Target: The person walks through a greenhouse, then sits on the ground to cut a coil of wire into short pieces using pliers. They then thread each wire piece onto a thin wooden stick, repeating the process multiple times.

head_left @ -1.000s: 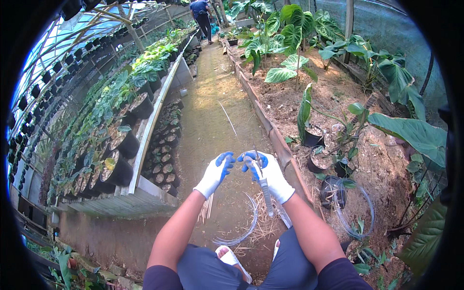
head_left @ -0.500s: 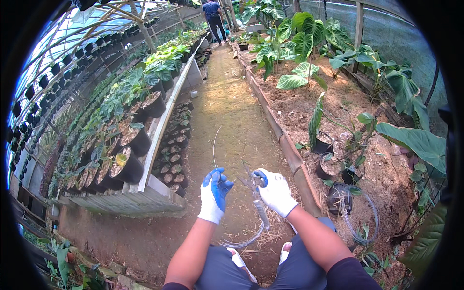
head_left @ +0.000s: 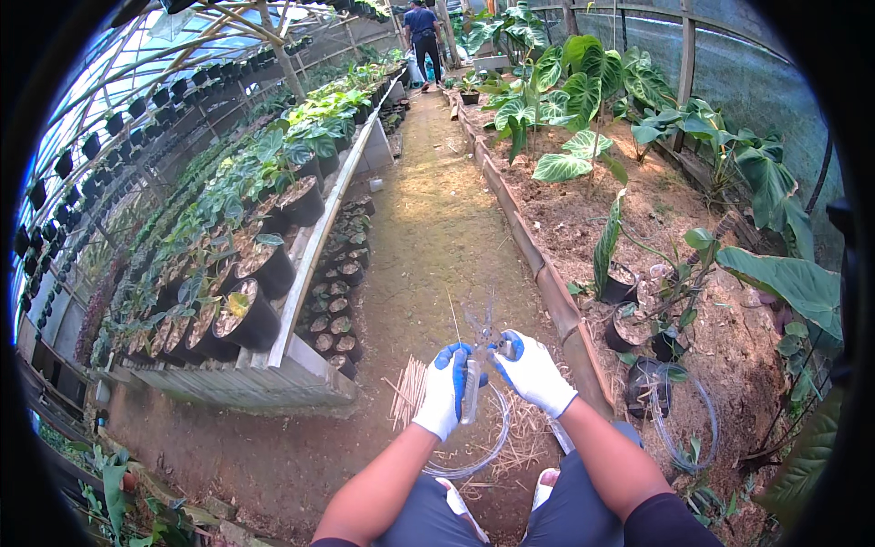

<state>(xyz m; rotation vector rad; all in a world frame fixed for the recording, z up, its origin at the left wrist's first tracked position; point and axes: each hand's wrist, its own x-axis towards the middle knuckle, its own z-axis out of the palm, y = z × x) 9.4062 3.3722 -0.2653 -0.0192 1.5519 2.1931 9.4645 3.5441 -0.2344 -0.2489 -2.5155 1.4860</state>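
My left hand (head_left: pixel 445 394), in a white glove with blue palm and fingers, is closed around a thin wire (head_left: pixel 453 314) that sticks up past its fingertips. My right hand (head_left: pixel 533 372), gloved alike, grips what looks like a pair of pliers (head_left: pixel 482 328). The two arms of its upper end point away from me and spread apart. A pale grey handle (head_left: pixel 470 394) of the tool hangs beside my left fingers; whether they press on it is hard to tell. Below the hands, a coil of clear tubing or wire (head_left: pixel 499 442) loops near my feet.
Thin sticks (head_left: pixel 408 392) and straw (head_left: pixel 524 451) lie on the dirt path (head_left: pixel 424 228). Potted plants crowd a raised bench (head_left: pixel 305 365) at left. A tile border (head_left: pixel 556 296) edges the planted bed at right, with another clear coil (head_left: pixel 702 438). Another person (head_left: pixel 423 41) stands far ahead.
Both hands have come together, the left moving right and the tool now touching or nearly touching it. The wire's tip has dropped lower. My view has shifted slightly, revealing the sticks.
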